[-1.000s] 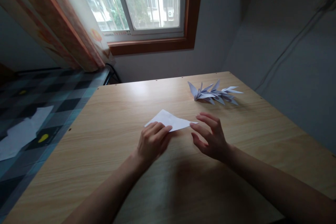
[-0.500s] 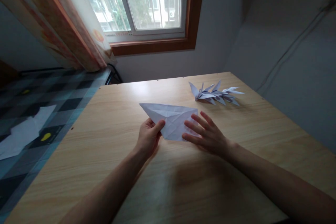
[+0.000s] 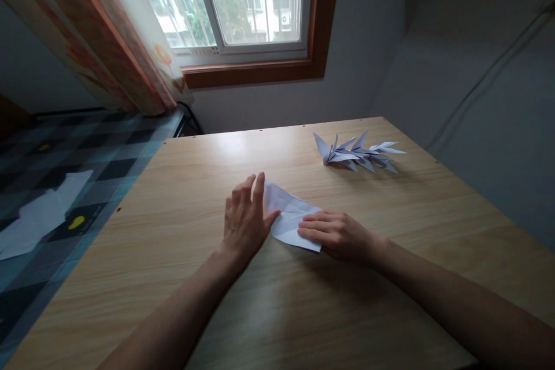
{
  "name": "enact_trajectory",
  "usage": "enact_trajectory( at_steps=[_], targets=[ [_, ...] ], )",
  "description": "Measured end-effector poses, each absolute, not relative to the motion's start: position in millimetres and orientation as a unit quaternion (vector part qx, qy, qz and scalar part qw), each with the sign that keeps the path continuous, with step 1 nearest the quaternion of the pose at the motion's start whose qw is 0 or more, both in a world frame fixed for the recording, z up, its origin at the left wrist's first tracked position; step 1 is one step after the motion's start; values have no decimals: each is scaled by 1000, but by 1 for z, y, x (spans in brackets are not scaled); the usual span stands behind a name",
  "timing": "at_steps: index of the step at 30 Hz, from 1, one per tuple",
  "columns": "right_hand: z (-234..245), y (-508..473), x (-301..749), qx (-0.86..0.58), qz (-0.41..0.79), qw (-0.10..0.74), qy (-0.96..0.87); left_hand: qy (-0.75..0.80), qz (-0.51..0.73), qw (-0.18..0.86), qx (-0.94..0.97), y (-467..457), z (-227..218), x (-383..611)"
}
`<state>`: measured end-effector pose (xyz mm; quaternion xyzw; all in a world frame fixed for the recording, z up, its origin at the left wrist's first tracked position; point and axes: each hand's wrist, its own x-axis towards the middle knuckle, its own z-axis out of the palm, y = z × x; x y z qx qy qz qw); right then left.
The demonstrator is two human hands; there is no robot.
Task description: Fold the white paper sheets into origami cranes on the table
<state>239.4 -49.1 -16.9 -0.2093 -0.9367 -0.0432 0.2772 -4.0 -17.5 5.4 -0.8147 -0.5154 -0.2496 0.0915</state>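
Observation:
A folded white paper (image 3: 289,215) lies flat on the wooden table (image 3: 390,214) in front of me. My left hand (image 3: 245,221) rests flat on its left part, fingers stretched out and pointing away. My right hand (image 3: 336,234) lies flat on the paper's right corner, fingers pointing left and pressing it down. Farther back on the right sits a row of finished folded paper pieces (image 3: 358,153), pointed like wings, well away from both hands.
The table meets a grey wall on the right and a window (image 3: 243,6) with a curtain (image 3: 121,40) behind. To the left lies a checked bed cover (image 3: 65,162) with a white sheet (image 3: 39,214) on it.
The paper was lifted and unfolded wider half a second ago; now it lies folded flat again. My left hand has let go of its edge and both hands press down on it.

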Motion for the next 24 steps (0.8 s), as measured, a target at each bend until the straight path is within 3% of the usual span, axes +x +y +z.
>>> enact_trajectory(
  at_steps=[3,6,13,20,24],
  targets=[
    [-16,-50,239,-214,-32,290,-932,-451,-209,106,-861,-11,2,-7],
    [-15,-51,239,-227,-12,291,-929,-397,-119,28,-910,-3,-6,-12],
    [-11,-56,247,-241,23,291,-926,-455,-58,2,-889,-1,-7,-16],
    [-12,-57,252,-255,40,304,-917,-504,-86,31,-859,-3,-6,-15],
    [-12,-56,252,-264,53,310,-912,-429,-155,34,-889,-7,-5,-16]
  ],
)
